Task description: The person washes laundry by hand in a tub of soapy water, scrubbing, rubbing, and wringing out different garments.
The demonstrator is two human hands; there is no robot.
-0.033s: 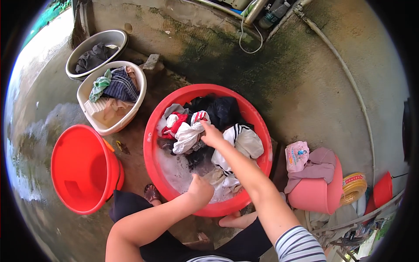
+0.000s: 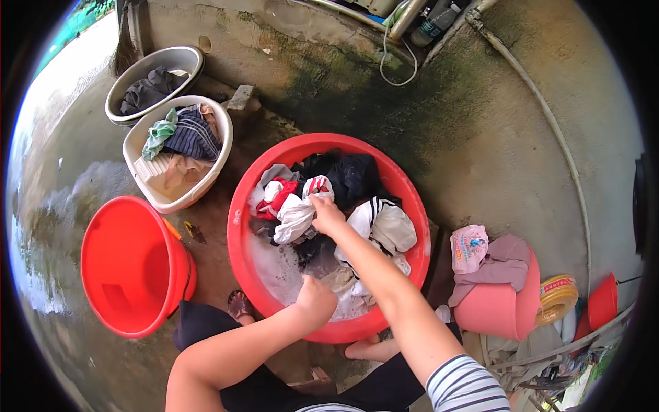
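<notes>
A large red washtub in front of me holds wet clothes and sudsy water. My right hand reaches over the tub, its fingers closed on a bunched white garment with red stripes. Low over the near suds, my left hand is curled with the thumb uppermost; its fingertips and anything in them are hidden. Black clothes lie at the tub's far side, and a white garment with black stripes is on the right.
To the left stand a red bucket, a cream basin with clothes and a grey basin. On the right, a pink bucket carries a mauve cloth, beside a coiled yellow hose. A concrete wall rises behind.
My right hand has shifted slightly left and lower on the white garment. My left hand stays nearly still. The whole view has moved a little.
</notes>
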